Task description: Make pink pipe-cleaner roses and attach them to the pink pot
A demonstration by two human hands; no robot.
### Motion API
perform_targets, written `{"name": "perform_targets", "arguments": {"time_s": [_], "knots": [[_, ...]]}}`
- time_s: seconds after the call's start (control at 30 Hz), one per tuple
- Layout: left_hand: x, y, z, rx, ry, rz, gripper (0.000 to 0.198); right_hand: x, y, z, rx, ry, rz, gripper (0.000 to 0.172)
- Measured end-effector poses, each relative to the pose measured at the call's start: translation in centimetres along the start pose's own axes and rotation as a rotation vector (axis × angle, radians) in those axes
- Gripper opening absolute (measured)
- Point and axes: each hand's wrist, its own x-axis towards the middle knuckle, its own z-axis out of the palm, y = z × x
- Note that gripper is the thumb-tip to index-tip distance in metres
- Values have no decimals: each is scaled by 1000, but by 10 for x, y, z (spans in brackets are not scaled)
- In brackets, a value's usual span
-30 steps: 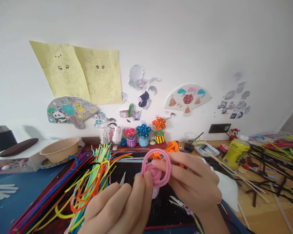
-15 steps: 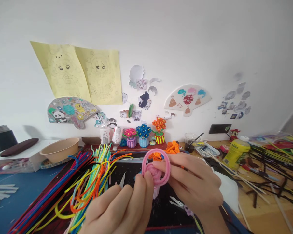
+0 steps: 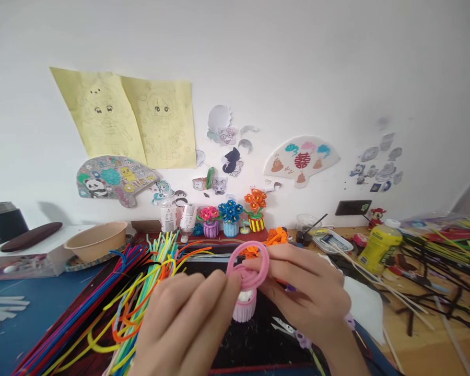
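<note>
Between my two hands is a pink pipe cleaner (image 3: pixel 249 246), coiled into a spiral with a larger loop standing up around it. My left hand (image 3: pixel 190 318) pinches the coil at its left side, fingers closed. On the right side my right hand (image 3: pixel 307 292) grips the loop between thumb and fingers. Just below the coil stands a small pale pink ribbed pot (image 3: pixel 244 310) with white filling at its top, on the black mat (image 3: pixel 258 344). Whether the coil touches the pot, I cannot tell.
Bundled coloured pipe cleaners (image 3: pixel 141 308) lie on the left. Scissors (image 3: pixel 288 329) rest beside my right wrist. Behind stand finished flower pots (image 3: pixel 230 227) and orange pipe-cleaner pieces (image 3: pixel 276 236). A yellow bottle (image 3: pixel 379 245) and black strips (image 3: pixel 426 277) are at the right.
The pink coil has tilted flatter, and its loop has shifted slightly left. My right hand has moved a little left with it. More of the pale pink pot now shows beneath.
</note>
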Motion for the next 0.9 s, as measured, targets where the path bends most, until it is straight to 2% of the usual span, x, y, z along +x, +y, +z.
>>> {"name": "perform_targets", "arguments": {"time_s": [0.07, 0.1, 0.27, 0.43, 0.53, 0.67, 0.9], "knots": [[12, -5, 1, -33, -18, 25, 28, -2, 2, 1, 118, -39, 89, 14], [17, -7, 2, -69, -25, -11, 22, -3, 3, 2, 181, -60, 144, 13], [29, -10, 8, -371, -96, -332, 10, -6, 3, 6, 380, -126, 457, 8], [29, -12, 15, -564, -141, -568, 12, -3, -1, 10, 481, -170, 719, 3], [28, -14, 18, -591, -155, -660, 11, -2, -1, 12, 488, -179, 785, 6], [26, -16, 20, -578, -229, -714, 16, -3, 0, 13, 493, -175, 814, 7], [23, -16, 25, -656, -168, -798, 15, -4, -3, 16, 453, -180, 790, 14]]}}
